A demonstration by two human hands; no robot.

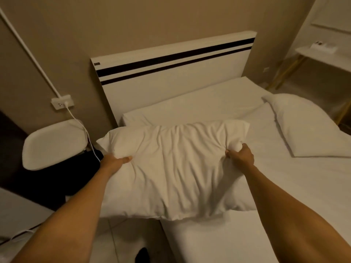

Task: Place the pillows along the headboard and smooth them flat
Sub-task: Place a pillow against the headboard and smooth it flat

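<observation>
A wrinkled white pillow (174, 168) hangs above the near left corner of the bed, held between both hands. My left hand (114, 161) grips its left edge, fingers tucked under the fabric. My right hand (240, 154) is clenched on a bunch of fabric at its right edge. A second white pillow (303, 126) lies on the mattress at the right side, slanted and away from the headboard. The white headboard (171, 80) with two dark stripes stands at the back against the wall. A strip of bare white sheet (190, 107) runs along it.
A white chair (55, 143) stands left of the bed over a dark bag (57, 179). A wall socket (61, 103) with a white cable hanging down sits beside the headboard. A white shelf table (322, 54) with gold legs is at the back right.
</observation>
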